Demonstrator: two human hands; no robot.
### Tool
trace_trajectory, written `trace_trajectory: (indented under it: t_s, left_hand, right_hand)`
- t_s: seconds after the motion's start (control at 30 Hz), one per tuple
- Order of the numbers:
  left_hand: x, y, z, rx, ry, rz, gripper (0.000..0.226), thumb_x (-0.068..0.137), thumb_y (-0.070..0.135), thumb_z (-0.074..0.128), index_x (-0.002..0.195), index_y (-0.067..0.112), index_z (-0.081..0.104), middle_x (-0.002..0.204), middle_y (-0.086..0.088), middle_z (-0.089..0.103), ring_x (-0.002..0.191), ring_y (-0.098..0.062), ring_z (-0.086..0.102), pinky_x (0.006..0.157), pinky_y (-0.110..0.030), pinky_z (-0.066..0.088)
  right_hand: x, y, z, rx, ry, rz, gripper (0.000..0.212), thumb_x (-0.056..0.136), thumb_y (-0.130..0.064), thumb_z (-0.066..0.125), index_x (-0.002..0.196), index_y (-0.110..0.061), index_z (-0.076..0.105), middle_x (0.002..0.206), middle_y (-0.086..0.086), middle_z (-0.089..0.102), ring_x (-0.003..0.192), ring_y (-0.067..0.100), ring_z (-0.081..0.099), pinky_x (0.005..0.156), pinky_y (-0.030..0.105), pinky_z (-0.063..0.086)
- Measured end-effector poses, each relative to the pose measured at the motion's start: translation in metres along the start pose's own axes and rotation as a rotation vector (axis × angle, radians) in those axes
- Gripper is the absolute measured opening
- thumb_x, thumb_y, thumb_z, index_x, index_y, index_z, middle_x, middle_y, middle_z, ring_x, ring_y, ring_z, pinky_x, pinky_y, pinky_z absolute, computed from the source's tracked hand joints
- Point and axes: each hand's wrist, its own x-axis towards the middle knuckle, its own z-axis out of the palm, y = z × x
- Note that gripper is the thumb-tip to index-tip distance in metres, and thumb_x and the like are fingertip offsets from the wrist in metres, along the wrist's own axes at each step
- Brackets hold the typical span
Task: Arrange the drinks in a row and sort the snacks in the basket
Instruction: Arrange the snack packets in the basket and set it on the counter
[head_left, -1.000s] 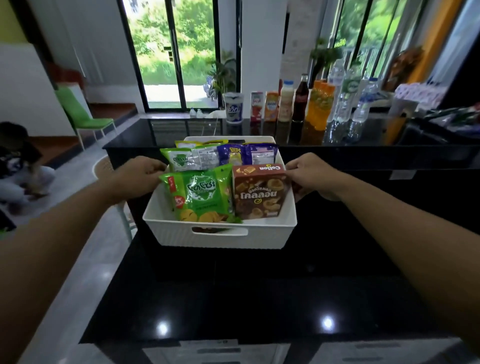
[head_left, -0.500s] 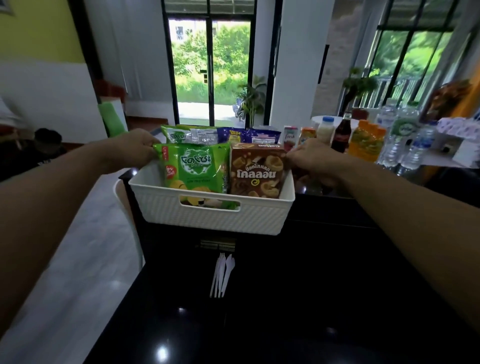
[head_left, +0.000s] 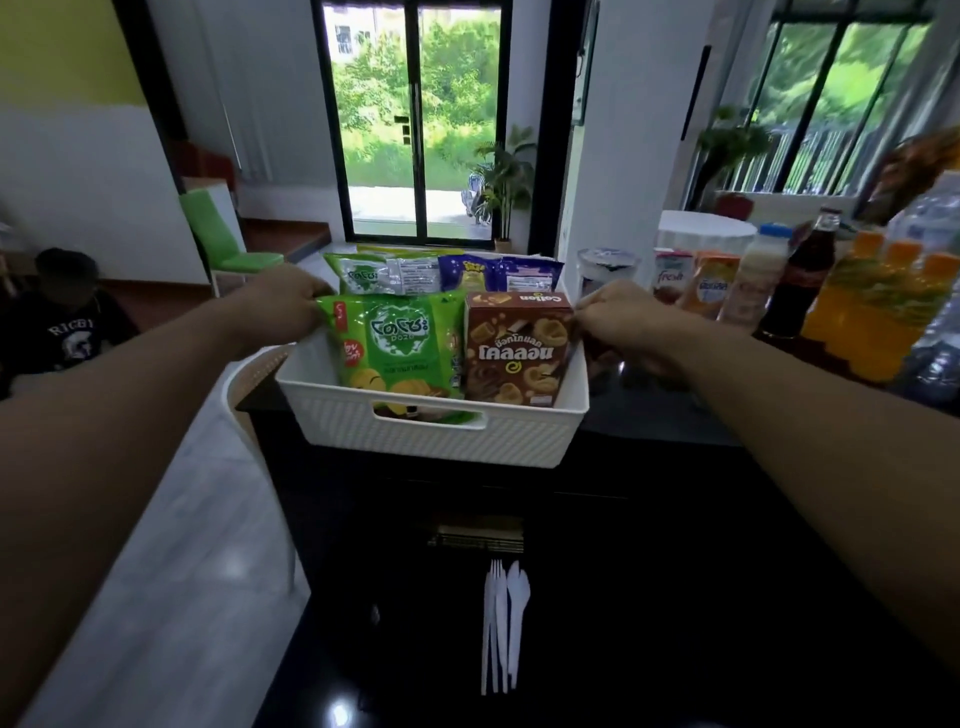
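Since 0.5 s ago the white basket (head_left: 441, 441) has shifted right toward the drinks and sits a little higher in view, both hands clamped on it throughout; nearest, white plastic cutlery (head_left: 503, 623) lies on the black table (head_left: 675, 597); beyond it the left hand (head_left: 283, 306) grips the basket's left rim and the right hand (head_left: 621, 325) its right rim; inside stand a green snack bag (head_left: 395, 348) and a brown Collon box (head_left: 517, 348), with 2 more packets behind; farther right, cartons, a cola bottle (head_left: 800, 280) and orange drinks (head_left: 878, 306) stand in a row.
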Motion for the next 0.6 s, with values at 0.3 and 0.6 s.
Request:
trace_trajectory:
  t_s: [0.3,0.6]
  left_hand:
    - [0.045,-0.023,0.027,-0.097,0.027,-0.010,0.025,0.090,0.002,0.050,0.103,-0.001,0.071,0.103,-0.022,0.069,0.093,-0.037,0.064,0.090,-0.053,0.052]
    - [0.069,-0.023,0.039,-0.169,0.068,-0.046,0.027,0.090,-0.001,0.045,0.098,-0.005,0.071,0.102,-0.025,0.069,0.092,-0.040,0.064,0.086,-0.050,0.052]
  right_hand:
    - [0.056,0.002,0.013,-0.059,0.032,0.023,0.015,0.094,-0.005,0.060,0.098,0.004,0.072,0.092,0.021,0.074,0.077,0.034,0.075,0.056,0.037,0.062]
    - [0.079,0.008,0.007,-0.049,0.020,0.025,0.018,0.097,-0.010,0.059,0.104,-0.003,0.074,0.095,0.016,0.076,0.081,0.030,0.075,0.068,0.045,0.064]
